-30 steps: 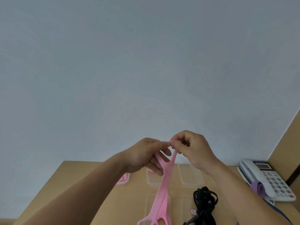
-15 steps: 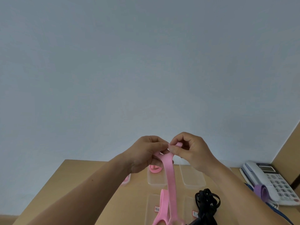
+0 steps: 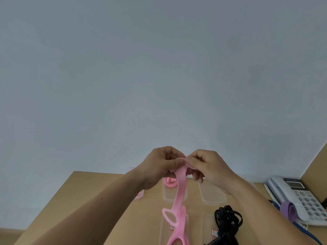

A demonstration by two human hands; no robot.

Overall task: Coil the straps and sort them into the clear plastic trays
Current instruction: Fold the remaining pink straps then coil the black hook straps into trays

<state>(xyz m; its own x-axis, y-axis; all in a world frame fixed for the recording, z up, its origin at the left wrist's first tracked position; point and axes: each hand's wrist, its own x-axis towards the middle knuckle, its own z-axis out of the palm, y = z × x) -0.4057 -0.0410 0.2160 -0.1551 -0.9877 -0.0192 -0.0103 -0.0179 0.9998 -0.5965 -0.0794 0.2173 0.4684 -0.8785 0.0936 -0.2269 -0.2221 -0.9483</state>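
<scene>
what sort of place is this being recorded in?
Most likely an office desk: a keypad desk phone sits at the right on a light wooden desktop, which stands against a plain wall, with a wooden side panel beside the phone.

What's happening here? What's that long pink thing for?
A person is pinching the top end of a long pink strap with the left hand and the right hand, up above a wooden table. It looks like the start of rolling it up. The rest dangles down toward the clear trays. One of them holds a coiled pink strap. A bundle of black straps lies to the right, not yet sorted.
</scene>
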